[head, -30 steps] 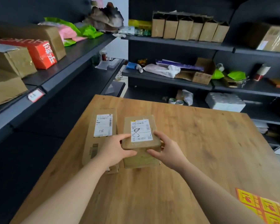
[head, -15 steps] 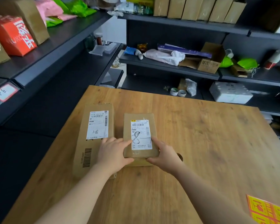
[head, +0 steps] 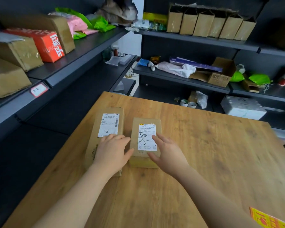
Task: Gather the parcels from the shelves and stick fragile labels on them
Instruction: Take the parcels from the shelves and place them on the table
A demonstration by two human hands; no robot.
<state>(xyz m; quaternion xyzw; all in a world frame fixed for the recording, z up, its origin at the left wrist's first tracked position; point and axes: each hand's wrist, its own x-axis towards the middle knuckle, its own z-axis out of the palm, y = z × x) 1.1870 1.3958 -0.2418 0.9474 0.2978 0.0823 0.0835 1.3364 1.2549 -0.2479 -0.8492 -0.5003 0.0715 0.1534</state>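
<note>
- Both hands have let go of the small box (head: 145, 137) they clasped at its near end half a second ago. It now sits flat on the wooden table (head: 204, 162), and the fingers have opened.
- Far left, more parcels wait on the dark shelf (head: 69, 69), among them a red box (head: 46, 45) between brown cartons.
- On the table's left side lies a long flat box (head: 105, 127), shipping slip facing up, just beside the small box.
- The left hand (head: 113, 150) rests on the long box's near half with fingers loosely straight, the thumb touching the small box's left side.
- The right hand (head: 168, 153) is spread wide over the small box's right edge and grips nothing. Whether the palm touches the box cannot be told.
- At the near right corner, well apart from both boxes, a yellow-and-red label sheet (head: 266, 218) is cut off by the frame edge.
- Likely risks: a careless withdrawal could nudge the small box askew against its neighbour. A hurried sticker could also land on the shipping slip and cover the barcode.
</note>
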